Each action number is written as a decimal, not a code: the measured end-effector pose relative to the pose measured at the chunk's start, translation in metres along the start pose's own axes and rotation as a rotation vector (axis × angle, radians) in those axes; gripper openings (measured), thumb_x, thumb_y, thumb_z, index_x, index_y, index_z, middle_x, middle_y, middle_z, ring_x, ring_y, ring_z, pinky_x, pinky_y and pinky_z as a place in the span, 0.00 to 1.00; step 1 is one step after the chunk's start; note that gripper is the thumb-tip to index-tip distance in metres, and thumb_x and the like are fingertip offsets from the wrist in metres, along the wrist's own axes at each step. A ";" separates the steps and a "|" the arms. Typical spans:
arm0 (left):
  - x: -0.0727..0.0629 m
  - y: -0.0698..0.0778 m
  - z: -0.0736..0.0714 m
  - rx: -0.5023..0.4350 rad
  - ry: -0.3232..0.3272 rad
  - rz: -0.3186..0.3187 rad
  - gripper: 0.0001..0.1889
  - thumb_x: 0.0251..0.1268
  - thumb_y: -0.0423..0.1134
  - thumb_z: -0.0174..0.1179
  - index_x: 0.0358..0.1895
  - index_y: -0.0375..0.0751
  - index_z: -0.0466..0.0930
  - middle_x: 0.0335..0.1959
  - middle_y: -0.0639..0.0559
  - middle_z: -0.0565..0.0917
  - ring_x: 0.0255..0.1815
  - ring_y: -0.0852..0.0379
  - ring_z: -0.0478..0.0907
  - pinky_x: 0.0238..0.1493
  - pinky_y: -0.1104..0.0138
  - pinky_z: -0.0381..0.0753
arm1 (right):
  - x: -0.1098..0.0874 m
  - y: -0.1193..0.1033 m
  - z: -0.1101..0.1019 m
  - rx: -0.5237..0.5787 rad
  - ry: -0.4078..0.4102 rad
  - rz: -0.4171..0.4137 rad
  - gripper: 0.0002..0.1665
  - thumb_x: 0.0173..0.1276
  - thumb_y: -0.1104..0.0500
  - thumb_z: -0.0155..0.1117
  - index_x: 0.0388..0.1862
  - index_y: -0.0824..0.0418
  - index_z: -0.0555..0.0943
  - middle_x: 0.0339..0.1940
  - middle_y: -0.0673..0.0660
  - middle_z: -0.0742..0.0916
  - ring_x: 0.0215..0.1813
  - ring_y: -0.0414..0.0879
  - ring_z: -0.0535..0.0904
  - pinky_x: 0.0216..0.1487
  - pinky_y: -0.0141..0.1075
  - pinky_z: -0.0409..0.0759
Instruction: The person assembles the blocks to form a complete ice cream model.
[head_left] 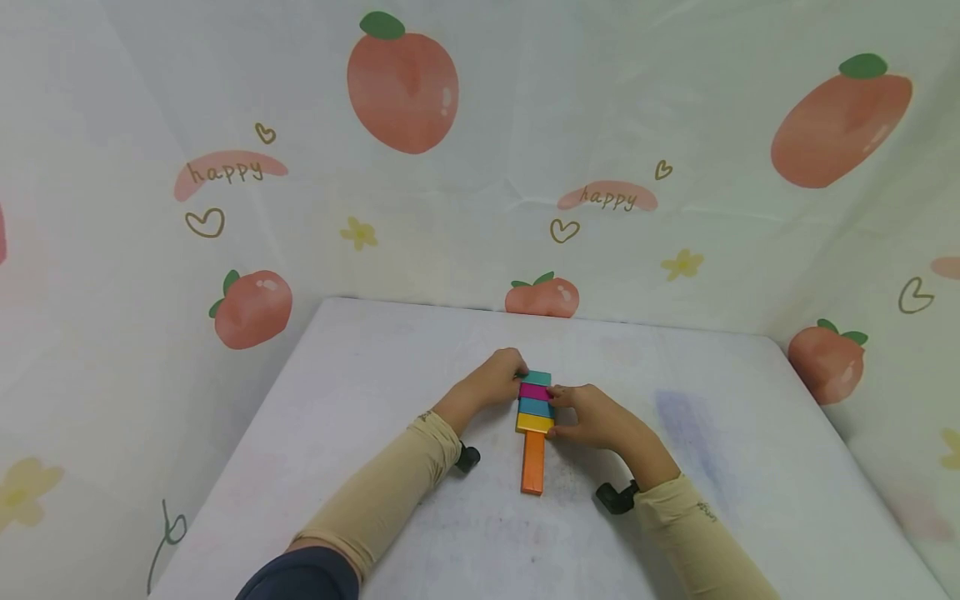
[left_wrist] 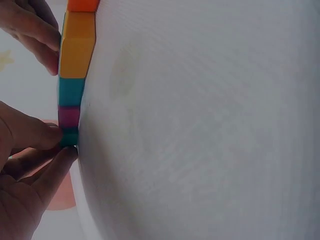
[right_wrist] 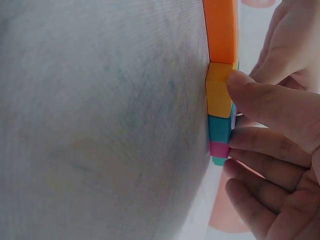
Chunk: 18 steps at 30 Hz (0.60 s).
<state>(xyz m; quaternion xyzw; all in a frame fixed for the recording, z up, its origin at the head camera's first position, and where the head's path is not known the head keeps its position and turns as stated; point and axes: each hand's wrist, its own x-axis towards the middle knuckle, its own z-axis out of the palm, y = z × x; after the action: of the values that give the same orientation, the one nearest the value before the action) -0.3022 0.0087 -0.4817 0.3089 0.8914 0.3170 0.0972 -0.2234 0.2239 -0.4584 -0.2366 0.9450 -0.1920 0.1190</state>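
Observation:
A row of flat blocks lies on the table, joined end to end. From the far end come a teal block (head_left: pixel 537 377), a magenta block (head_left: pixel 534 392), a blue block (head_left: pixel 536 407) and a yellow block (head_left: pixel 534 423). A narrower orange block (head_left: pixel 532 463) extends from the yellow one toward the near side. My left hand (head_left: pixel 493 379) pinches the teal block at its far left corner. Along the right side, my right hand (head_left: pixel 596 414) touches the row, its thumb (right_wrist: pixel 250 90) on the yellow block and fingertips beside the blue and magenta ones.
The white table (head_left: pixel 360 517) meets a fruit-printed cloth (head_left: pixel 480 225) behind and at both sides. A bluish smudge (head_left: pixel 690 433) marks the tabletop to the right. Dark wrist cameras (head_left: pixel 617 498) sit under both forearms, close over the table.

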 end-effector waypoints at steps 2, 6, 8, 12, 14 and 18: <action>0.001 0.001 0.001 0.001 0.002 0.007 0.16 0.74 0.26 0.56 0.59 0.25 0.84 0.55 0.38 0.86 0.60 0.46 0.83 0.68 0.56 0.82 | 0.000 0.000 0.000 -0.004 -0.001 -0.003 0.31 0.66 0.50 0.79 0.63 0.67 0.86 0.72 0.64 0.83 0.76 0.61 0.77 0.72 0.55 0.78; 0.002 0.002 0.002 0.017 0.009 0.025 0.15 0.74 0.25 0.56 0.59 0.25 0.84 0.54 0.38 0.87 0.59 0.46 0.84 0.67 0.57 0.83 | 0.000 -0.001 -0.001 -0.015 0.002 -0.007 0.32 0.67 0.51 0.79 0.63 0.67 0.86 0.72 0.64 0.83 0.76 0.62 0.77 0.72 0.56 0.78; 0.003 0.003 0.003 0.021 0.012 0.033 0.15 0.74 0.25 0.56 0.59 0.25 0.84 0.54 0.37 0.87 0.59 0.46 0.84 0.67 0.57 0.83 | 0.000 -0.001 -0.002 -0.016 0.002 -0.005 0.32 0.67 0.51 0.79 0.63 0.68 0.85 0.72 0.64 0.83 0.76 0.61 0.77 0.72 0.55 0.77; 0.003 0.004 0.005 0.024 0.007 0.039 0.16 0.73 0.24 0.57 0.59 0.25 0.84 0.55 0.38 0.87 0.59 0.46 0.84 0.67 0.58 0.82 | 0.000 -0.001 -0.001 -0.010 0.004 -0.007 0.32 0.66 0.51 0.80 0.63 0.68 0.86 0.72 0.65 0.83 0.76 0.62 0.77 0.72 0.56 0.77; 0.003 0.005 0.006 0.020 0.000 0.034 0.16 0.73 0.24 0.57 0.59 0.25 0.84 0.55 0.38 0.86 0.59 0.46 0.83 0.68 0.58 0.82 | 0.000 0.000 0.000 -0.001 0.005 -0.007 0.32 0.66 0.51 0.80 0.63 0.68 0.86 0.72 0.64 0.83 0.76 0.62 0.77 0.72 0.56 0.77; 0.003 0.007 0.006 0.017 -0.005 0.026 0.16 0.73 0.24 0.57 0.60 0.25 0.84 0.56 0.38 0.86 0.59 0.47 0.83 0.67 0.58 0.82 | 0.000 0.000 0.001 0.007 0.007 -0.009 0.32 0.66 0.51 0.80 0.63 0.67 0.86 0.72 0.64 0.83 0.76 0.61 0.77 0.72 0.55 0.77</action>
<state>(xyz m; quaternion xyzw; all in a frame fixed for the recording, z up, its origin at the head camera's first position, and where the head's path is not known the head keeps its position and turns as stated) -0.2989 0.0180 -0.4820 0.3222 0.8898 0.3098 0.0926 -0.2235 0.2236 -0.4592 -0.2398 0.9436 -0.1966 0.1158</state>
